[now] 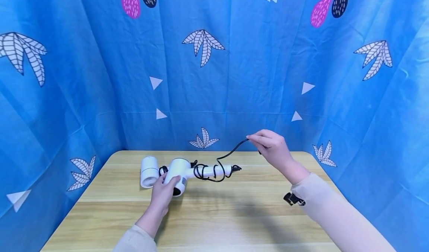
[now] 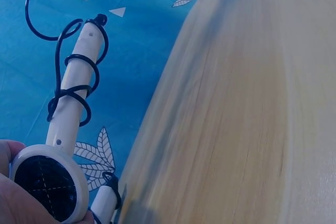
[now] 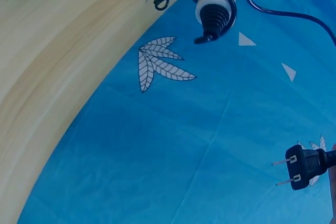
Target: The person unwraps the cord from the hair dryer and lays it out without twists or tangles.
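A white hair dryer is held by its barrel in my left hand, raised over the table with its handle pointing right. Its black cord winds in loose loops round the handle. My right hand pinches the cord's free end, up and to the right of the handle. The two-pin plug hangs by those fingers in the right wrist view. A dark round end of the barrel faces the left wrist camera, with the left thumb beside it.
A second white hair dryer lies at the left back of the wooden table, its dark cord wound about its handle. Blue patterned cloth hangs behind the table and along both sides.
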A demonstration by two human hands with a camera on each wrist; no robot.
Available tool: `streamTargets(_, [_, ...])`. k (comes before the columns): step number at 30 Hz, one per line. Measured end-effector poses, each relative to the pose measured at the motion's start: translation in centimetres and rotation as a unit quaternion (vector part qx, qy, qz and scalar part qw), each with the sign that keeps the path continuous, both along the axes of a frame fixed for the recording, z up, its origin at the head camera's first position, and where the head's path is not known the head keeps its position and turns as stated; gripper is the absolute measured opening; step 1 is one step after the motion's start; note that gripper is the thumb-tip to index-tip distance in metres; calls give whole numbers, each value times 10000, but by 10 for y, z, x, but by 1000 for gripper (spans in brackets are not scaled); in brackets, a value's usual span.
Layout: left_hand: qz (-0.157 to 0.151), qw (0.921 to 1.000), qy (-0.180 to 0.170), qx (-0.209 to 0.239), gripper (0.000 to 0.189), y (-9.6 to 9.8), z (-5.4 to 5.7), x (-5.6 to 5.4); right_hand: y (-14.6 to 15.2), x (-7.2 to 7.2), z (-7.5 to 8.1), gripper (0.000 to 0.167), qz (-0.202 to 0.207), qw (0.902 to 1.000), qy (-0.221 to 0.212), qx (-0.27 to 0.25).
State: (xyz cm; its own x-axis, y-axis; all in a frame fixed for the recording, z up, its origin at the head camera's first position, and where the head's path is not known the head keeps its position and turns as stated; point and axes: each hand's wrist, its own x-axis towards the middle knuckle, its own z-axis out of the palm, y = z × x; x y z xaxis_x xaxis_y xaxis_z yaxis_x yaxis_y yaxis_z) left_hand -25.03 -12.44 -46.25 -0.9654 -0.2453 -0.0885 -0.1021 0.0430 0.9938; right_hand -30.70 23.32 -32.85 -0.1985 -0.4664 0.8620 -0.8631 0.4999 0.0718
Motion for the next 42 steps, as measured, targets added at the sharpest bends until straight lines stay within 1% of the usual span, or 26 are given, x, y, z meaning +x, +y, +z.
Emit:
streamTargets(2, [-3, 10000, -7, 3, 86, 0, -1, 0, 1, -2, 1, 14, -92, 9999, 14, -97])
streamTargets(3, [-3, 10000, -7, 5, 86, 0, -1, 0, 1, -3, 2, 17, -140, 9998, 23, -147])
streamTargets(5, [0, 10000, -8, 2, 86, 0, -1, 0, 1, -4, 3, 27, -233, 9994, 33, -235])
streamTargets(8, [-6, 10000, -14, -12, 85, 1, -1, 0, 2, -6, 4, 31, -356, 9987, -8, -366])
streamTargets(12, [-30, 10000, -30, -49, 85, 0, -1, 1, 3, -11, 3, 27, -530, 9975, -57, -470])
streamTargets(16, [-32, 10000, -21, -84, 85, 1, -1, 1, 4, -17, 2, 25, -790, 9950, -52, -608])
streamTargets(21, [-23, 10000, 9, -92, 83, 1, -2, 0, 5, -25, 1, 21, -1099, 9899, -229, -867])
streamTargets(25, [-37, 10000, 22, -77, 82, 2, -3, 1, 7, -30, -1, 19, -1260, 9860, -416, -1011])
streamTargets(33, [-35, 10000, 47, -15, 84, 2, -3, 3, 11, -41, -11, 17, -1532, 9796, -605, -1154])
streamTargets(42, [-104, 9999, 28, -10, 84, 3, -4, 2, 22, -50, -23, 14, -1904, 9706, -885, -1176])
